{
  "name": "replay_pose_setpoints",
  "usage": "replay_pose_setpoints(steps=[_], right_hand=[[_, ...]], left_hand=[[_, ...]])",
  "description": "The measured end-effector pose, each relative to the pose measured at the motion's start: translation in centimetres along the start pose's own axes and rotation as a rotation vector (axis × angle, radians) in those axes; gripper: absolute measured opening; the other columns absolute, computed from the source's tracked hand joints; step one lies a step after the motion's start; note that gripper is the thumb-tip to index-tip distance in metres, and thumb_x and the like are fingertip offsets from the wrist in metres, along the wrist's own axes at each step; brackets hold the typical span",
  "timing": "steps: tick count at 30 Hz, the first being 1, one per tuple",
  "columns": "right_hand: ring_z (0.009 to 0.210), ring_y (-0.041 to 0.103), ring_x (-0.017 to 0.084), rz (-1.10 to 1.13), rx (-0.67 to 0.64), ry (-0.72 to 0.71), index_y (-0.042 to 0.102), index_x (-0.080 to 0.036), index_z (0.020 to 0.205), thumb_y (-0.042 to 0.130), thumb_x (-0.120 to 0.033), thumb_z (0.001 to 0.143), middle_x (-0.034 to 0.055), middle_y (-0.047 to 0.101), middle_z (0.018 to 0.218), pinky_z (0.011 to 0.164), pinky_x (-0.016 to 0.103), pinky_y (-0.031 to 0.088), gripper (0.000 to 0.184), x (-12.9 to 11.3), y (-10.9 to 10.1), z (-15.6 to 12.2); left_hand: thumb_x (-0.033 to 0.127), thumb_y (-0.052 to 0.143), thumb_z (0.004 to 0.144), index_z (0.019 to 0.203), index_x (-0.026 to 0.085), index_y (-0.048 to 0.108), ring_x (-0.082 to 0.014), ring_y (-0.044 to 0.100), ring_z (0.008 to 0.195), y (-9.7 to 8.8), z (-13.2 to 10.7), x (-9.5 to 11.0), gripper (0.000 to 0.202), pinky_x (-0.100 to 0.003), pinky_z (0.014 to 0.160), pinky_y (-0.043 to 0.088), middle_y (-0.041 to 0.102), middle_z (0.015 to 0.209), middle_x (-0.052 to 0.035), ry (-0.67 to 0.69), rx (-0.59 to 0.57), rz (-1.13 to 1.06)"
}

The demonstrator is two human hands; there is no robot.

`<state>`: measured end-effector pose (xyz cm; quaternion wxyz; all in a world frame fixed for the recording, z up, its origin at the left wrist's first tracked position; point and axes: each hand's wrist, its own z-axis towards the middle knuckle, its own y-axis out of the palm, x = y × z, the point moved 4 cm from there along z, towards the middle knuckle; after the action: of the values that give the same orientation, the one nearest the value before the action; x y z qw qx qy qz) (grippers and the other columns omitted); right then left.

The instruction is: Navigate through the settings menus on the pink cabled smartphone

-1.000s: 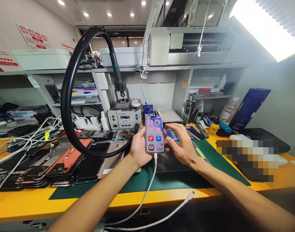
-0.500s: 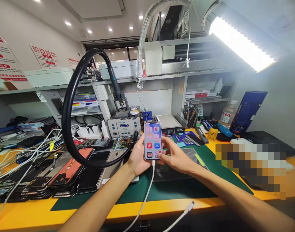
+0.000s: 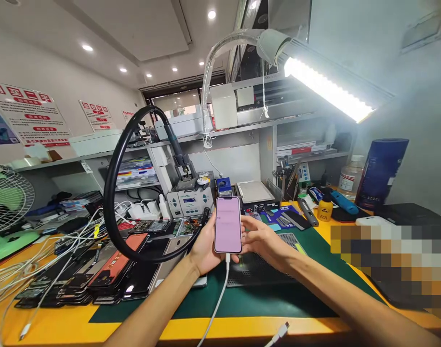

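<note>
A smartphone (image 3: 227,224) with a lit pale pink screen stands upright above the green mat, and my left hand (image 3: 203,246) grips it from behind and along its left edge. A white cable (image 3: 219,296) is plugged into its bottom and runs down off the bench's front edge. My right hand (image 3: 262,239) is right beside the phone, fingers loosely curled and apart, with the thumb near the screen's lower right edge. It holds nothing.
A green mat (image 3: 249,294) lies on the yellow bench (image 3: 54,323). Stacked phones and screens (image 3: 97,274) cover the left, with tangled white cables (image 3: 35,255) and a green fan (image 3: 6,207). A black hose loop (image 3: 113,193) rises from a rework station (image 3: 191,200). A lit lamp (image 3: 321,86) hangs overhead.
The phone screen changed from a home screen with app icons to a plain pink page. My right hand moved in beside the phone's lower right edge. The view tilted upward.
</note>
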<state>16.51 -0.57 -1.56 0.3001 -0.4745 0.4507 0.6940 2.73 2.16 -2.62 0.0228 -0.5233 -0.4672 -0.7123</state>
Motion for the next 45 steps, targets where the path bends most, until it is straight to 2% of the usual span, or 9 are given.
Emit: replay_pose_setpoints(steps=[10,17,21,24,27,30,37,42,45], right_hand=[[0.069,0.064,0.014,0.012,-0.067,0.118,0.059,-0.027,0.120,0.065,-0.014,0.067,0.0033,0.067,0.113,0.057,0.033,0.061,0.055,-1.0,-2.2,0.4],[0.070,0.071,0.019,-0.050,-0.078,0.202,0.055,-0.024,0.128,0.064,-0.023,0.081,0.0043,0.072,0.096,0.050,0.029,0.059,0.048,-0.7,-1.9,0.4],[0.056,0.067,0.017,-0.208,0.100,0.101,0.054,-0.024,0.126,0.061,-0.039,0.093,0.0030,0.071,0.086,0.040,0.027,0.054,0.036,0.7,-1.4,0.8],[0.053,0.066,0.016,-0.322,0.136,0.043,0.050,-0.024,0.130,0.069,-0.029,0.086,0.0020,0.071,0.087,0.040,0.028,0.053,0.048,1.2,-0.9,0.7],[0.060,0.067,0.017,-0.318,0.009,0.041,0.040,-0.027,0.142,0.069,-0.010,0.072,-0.0011,0.072,0.084,0.050,0.029,0.056,0.077,1.1,-0.4,0.2],[0.068,0.069,0.017,-0.233,-0.047,0.064,0.042,-0.027,0.142,0.066,-0.007,0.067,0.0003,0.073,0.092,0.056,0.028,0.056,0.082,0.5,0.0,-0.2],[0.063,0.067,0.018,-0.227,0.135,0.011,0.053,-0.027,0.131,0.064,-0.044,0.091,0.0059,0.071,0.105,0.048,0.032,0.057,0.045,1.1,-0.3,0.4],[0.064,0.067,0.016,-0.298,-0.001,0.027,0.049,-0.029,0.133,0.070,-0.013,0.076,-0.0011,0.071,0.093,0.059,0.031,0.056,0.063,1.3,-0.4,0.0],[0.069,0.068,0.017,-0.272,-0.042,0.058,0.046,-0.029,0.138,0.067,-0.009,0.070,-0.0003,0.072,0.099,0.063,0.032,0.057,0.074,0.7,-0.2,-0.4]], left_hand=[[0.063,0.030,0.105,0.143,0.011,0.057,-0.0371,0.072,0.102,0.8,1.5,0.6,0.069,-0.056,0.085,0.056,0.067,0.127,-0.0260,-0.129,0.029,-0.098],[0.065,0.036,0.103,0.143,0.014,0.058,-0.0344,0.071,0.095,0.4,0.3,0.0,0.068,-0.048,0.074,0.056,0.066,0.131,-0.0229,-0.129,-0.052,-0.124],[0.065,0.037,0.102,0.140,0.014,0.060,-0.0353,0.070,0.096,0.4,-0.5,0.0,0.068,-0.048,0.073,0.056,0.068,0.127,-0.0218,-0.109,-0.022,-0.142],[0.064,0.038,0.102,0.138,0.012,0.062,-0.0365,0.071,0.096,0.2,-0.6,0.1,0.067,-0.046,0.070,0.056,0.069,0.124,-0.0223,-0.069,0.028,-0.138],[0.062,0.039,0.102,0.135,0.011,0.064,-0.0370,0.071,0.095,0.2,-0.7,0.1,0.065,-0.046,0.070,0.057,0.069,0.123,-0.0235,-0.048,0.041,-0.105],[0.057,0.040,0.103,0.134,0.011,0.065,-0.0351,0.072,0.091,0.5,-0.6,-0.1,0.061,-0.045,0.068,0.058,0.070,0.122,-0.0230,-0.022,0.015,-0.055],[0.040,0.047,0.103,0.136,0.015,0.064,-0.0285,0.072,0.087,0.5,-0.3,-0.6,0.045,-0.036,0.058,0.058,0.069,0.125,-0.0184,0.054,0.115,-0.004],[0.040,0.048,0.104,0.135,0.013,0.064,-0.0281,0.073,0.083,0.1,-0.1,-1.0,0.045,-0.037,0.056,0.060,0.071,0.120,-0.0204,0.014,0.096,0.026],[0.040,0.052,0.103,0.133,0.012,0.064,-0.0275,0.073,0.077,-0.3,-0.1,-1.2,0.043,-0.038,0.055,0.060,0.072,0.116,-0.0209,0.012,0.140,0.071]])
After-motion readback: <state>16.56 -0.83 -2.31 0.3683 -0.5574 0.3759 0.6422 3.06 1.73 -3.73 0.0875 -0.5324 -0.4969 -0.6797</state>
